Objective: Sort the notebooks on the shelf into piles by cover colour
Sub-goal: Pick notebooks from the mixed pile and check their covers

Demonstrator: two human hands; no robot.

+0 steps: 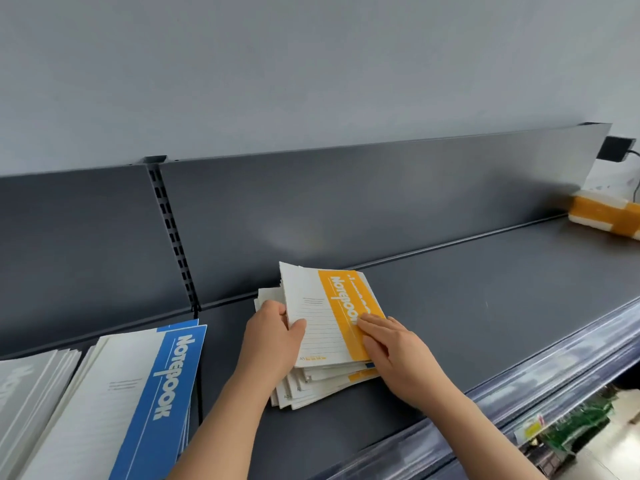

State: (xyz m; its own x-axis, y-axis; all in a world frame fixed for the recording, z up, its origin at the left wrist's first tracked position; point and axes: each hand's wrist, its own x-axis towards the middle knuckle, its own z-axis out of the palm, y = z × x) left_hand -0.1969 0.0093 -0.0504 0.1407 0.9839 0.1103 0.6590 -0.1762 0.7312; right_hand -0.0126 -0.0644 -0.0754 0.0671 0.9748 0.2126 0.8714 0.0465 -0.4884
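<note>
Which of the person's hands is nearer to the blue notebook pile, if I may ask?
Left. The left hand holds the yellow-topped stack's edge facing the blue notebook pile; the right hand rests on the stack's far side.

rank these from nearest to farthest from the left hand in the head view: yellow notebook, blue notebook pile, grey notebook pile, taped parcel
1. yellow notebook: held by the left hand itself, centre.
2. blue notebook pile: just to the hand's left.
3. grey notebook pile: beyond the blue one, far left.
4. taped parcel: far right end of the shelf.
</note>
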